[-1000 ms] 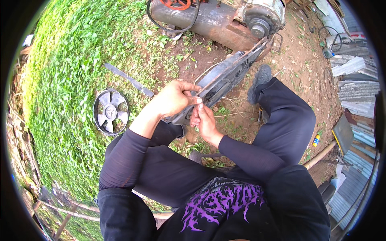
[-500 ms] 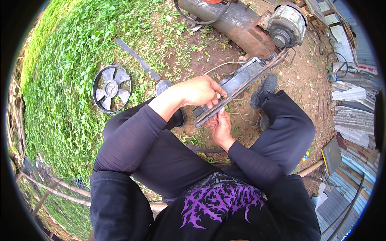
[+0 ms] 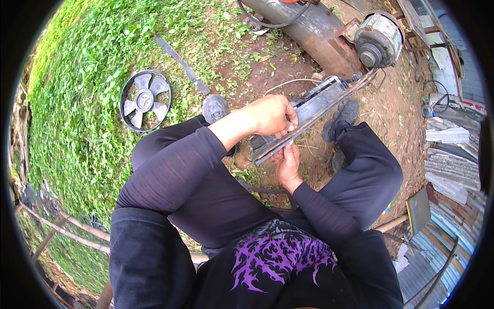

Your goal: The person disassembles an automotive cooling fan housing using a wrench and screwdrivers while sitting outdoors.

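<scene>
A long, narrow dark part that looks like a radiator seen edge-on [image 3: 323, 103] slants away from me between my shins, with a rusty metal rim along its right side. My left hand [image 3: 272, 114] lies over its nearer stretch, the fingers bent down and pinched at the rim. From below, my right hand [image 3: 288, 166] meets the same edge, its thumb up against the rim and the other fingers curled underneath. The fingertips nearly meet there; whether they pinch anything small is hidden. The part's near end sticks out just left of my right hand.
A black fan in a ring [image 3: 145, 101] and a flat dark strip [image 3: 181, 64] lie on the grass at left. Beyond the part stand a rusty tank [image 3: 314, 38] and a motor [image 3: 378, 41]. Corrugated sheets [image 3: 453, 167] are stacked at right. A thin cable [image 3: 288, 82] runs on the soil.
My left hand has slid slightly farther along the rim, and my right thumb has shifted a little with it. The whole view has moved slightly.
</scene>
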The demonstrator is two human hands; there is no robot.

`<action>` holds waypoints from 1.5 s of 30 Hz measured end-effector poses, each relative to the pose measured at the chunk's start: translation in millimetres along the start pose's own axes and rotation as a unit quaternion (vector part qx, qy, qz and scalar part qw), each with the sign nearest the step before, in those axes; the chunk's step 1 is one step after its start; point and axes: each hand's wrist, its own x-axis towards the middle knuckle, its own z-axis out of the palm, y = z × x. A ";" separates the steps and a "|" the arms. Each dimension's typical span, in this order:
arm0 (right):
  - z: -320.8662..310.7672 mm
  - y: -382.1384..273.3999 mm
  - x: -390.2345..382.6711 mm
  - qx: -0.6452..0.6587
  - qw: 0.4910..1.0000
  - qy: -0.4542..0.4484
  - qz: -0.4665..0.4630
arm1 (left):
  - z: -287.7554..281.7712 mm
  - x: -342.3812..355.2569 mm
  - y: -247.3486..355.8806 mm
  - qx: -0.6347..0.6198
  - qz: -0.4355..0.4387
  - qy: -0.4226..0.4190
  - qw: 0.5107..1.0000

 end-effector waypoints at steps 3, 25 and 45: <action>-2.7 -0.8 -0.3 -0.010 1.000 -0.010 0.002 | -0.8 -1.0 0.4 0.012 0.003 0.001 1.000; -19.6 -29.7 9.8 -0.370 0.923 0.046 -0.100 | -1.0 -0.6 -14.7 0.232 0.216 0.065 0.946; 2.1 -18.8 8.2 0.015 0.995 -0.056 0.087 | 5.8 -6.4 -2.3 0.114 0.131 0.127 0.976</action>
